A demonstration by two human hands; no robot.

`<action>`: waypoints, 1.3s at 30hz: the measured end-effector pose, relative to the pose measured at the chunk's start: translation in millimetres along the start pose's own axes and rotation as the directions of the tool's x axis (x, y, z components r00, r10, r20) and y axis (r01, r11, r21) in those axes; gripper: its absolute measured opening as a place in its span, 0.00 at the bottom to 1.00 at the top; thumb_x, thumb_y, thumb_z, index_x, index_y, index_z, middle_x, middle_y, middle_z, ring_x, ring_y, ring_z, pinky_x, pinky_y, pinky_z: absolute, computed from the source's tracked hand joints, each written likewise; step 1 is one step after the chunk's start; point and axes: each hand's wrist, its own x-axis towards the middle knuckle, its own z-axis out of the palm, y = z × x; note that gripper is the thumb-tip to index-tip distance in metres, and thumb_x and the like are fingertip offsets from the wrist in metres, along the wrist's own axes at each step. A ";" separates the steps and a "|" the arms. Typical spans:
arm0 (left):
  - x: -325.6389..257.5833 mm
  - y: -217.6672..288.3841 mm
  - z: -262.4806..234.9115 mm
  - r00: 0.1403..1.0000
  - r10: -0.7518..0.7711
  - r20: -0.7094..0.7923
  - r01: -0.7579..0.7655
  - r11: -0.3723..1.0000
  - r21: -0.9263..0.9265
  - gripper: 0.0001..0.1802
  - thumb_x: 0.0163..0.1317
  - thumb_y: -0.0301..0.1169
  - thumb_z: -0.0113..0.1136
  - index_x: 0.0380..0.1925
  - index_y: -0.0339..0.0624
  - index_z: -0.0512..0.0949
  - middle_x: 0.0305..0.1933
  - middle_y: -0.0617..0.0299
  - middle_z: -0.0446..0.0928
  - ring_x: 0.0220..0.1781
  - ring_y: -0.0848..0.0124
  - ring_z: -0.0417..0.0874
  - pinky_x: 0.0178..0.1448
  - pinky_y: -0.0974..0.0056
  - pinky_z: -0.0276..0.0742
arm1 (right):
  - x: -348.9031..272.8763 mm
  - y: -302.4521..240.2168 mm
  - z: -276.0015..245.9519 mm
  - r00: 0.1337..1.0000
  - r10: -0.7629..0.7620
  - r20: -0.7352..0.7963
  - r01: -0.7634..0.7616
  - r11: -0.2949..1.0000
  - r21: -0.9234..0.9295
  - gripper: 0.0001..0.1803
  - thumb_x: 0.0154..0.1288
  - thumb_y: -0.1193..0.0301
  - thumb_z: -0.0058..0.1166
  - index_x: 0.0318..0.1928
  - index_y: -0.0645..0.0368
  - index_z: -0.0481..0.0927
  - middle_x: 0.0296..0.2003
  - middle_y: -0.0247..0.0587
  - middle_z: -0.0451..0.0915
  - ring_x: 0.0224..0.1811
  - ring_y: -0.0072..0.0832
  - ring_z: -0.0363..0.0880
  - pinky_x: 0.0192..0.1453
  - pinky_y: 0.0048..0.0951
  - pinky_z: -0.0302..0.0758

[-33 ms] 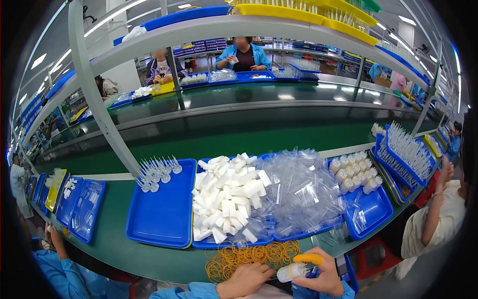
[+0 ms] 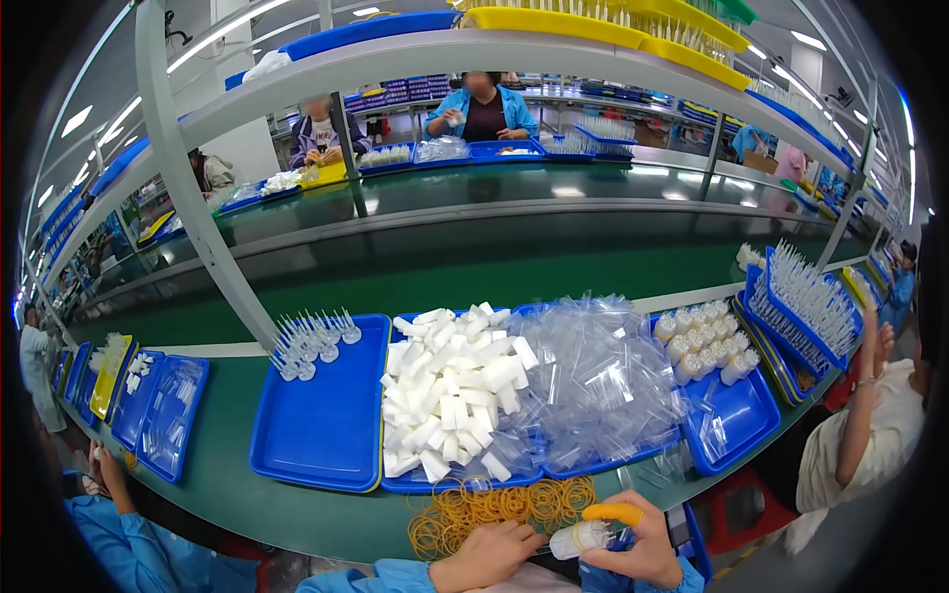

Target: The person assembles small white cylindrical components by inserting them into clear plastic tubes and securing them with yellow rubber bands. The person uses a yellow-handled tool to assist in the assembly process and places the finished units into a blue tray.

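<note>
1. I see a small white tube bundle point(image 2: 581, 539) at the near table edge, gripped in my right hand point(image 2: 643, 544), whose fingers curl around it.
2. My left hand point(image 2: 486, 555) is touching its left end, fingers loosely bent.
3. Yellow rubber bands point(image 2: 494, 506) lie just beyond, with the white foam pieces point(image 2: 450, 395) further back.

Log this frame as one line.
left hand: by rubber bands | right hand: holds small white bundle | ahead: white foam pieces, blue tray

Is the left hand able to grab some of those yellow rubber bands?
Probably yes: the left hand lies right at the rubber bands, with nothing between them.
</note>
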 end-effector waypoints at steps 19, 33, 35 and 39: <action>13.1 19.2 -8.0 0.988 -0.130 -0.080 0.123 0.988 -0.091 0.07 0.57 0.35 0.57 0.34 0.48 0.77 0.28 0.60 0.74 0.33 0.60 0.77 0.33 0.57 0.72 | -15.1 20.4 -25.1 0.971 -0.122 -0.204 0.117 0.992 -0.037 0.25 0.47 0.73 0.65 0.49 0.58 0.78 0.42 0.40 0.75 0.43 0.32 0.76 0.50 0.27 0.72; 23.7 21.2 -26.6 0.963 -0.206 -0.173 0.160 0.956 -0.246 0.08 0.58 0.37 0.60 0.28 0.47 0.80 0.23 0.62 0.71 0.26 0.65 0.76 0.29 0.62 0.69 | 24.8 134.9 -187.5 0.656 -0.225 -0.720 -0.158 0.893 -0.422 0.23 0.50 0.74 0.63 0.49 0.60 0.76 0.41 0.38 0.72 0.36 0.26 0.74 0.39 0.26 0.73; 22.5 26.4 -46.7 0.924 -0.247 -0.293 0.164 0.946 -0.279 0.07 0.52 0.29 0.65 0.32 0.45 0.80 0.31 0.57 0.76 0.33 0.61 0.79 0.35 0.61 0.74 | 37.8 147.5 -202.3 0.668 -0.217 -0.712 -0.237 0.845 -0.480 0.23 0.50 0.74 0.63 0.50 0.60 0.75 0.41 0.39 0.72 0.35 0.27 0.75 0.39 0.27 0.73; 18.8 22.6 -57.2 0.857 -0.341 -0.387 0.193 0.908 -0.372 0.11 0.47 0.22 0.68 0.33 0.42 0.81 0.35 0.55 0.78 0.33 0.63 0.79 0.34 0.65 0.74 | 63.8 165.5 -213.6 0.721 -0.234 -0.652 -0.276 0.767 -0.580 0.24 0.49 0.73 0.63 0.49 0.61 0.74 0.42 0.44 0.72 0.38 0.37 0.75 0.42 0.33 0.74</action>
